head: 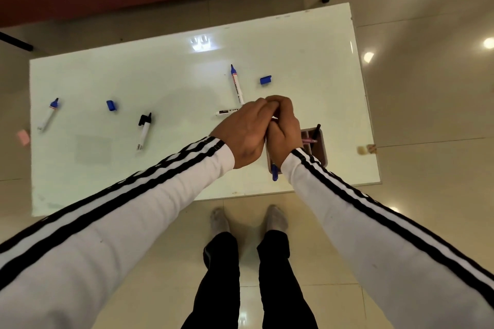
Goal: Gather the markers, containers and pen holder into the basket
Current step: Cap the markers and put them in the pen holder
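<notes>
Far left on glossy white tabletop (pixel 165 69): uncapped blue marker (pixel 48 115), loose blue cap (pixel 111 105), black marker (pixel 144 129); light, stiff, smooth plastic barrels, likely to roll, so pinch mid-barrel. Centre: second blue marker (pixel 236 85), second cap (pixel 265 79) apart from it. Left hand (pixel 240 136) and right hand (pixel 283 131) pressed together, fingers curled round held marker (pixel 274 172). Right: boxy compartmented pen holder (pixel 322 145), rigid, probably light; take by wall. Basket not in view

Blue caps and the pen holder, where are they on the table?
left blue cap (pixel 111 105), head view, middle of the cap.
right blue cap (pixel 265 79), head view, middle of the cap.
pen holder (pixel 323 149), head view, its right wall.
</notes>
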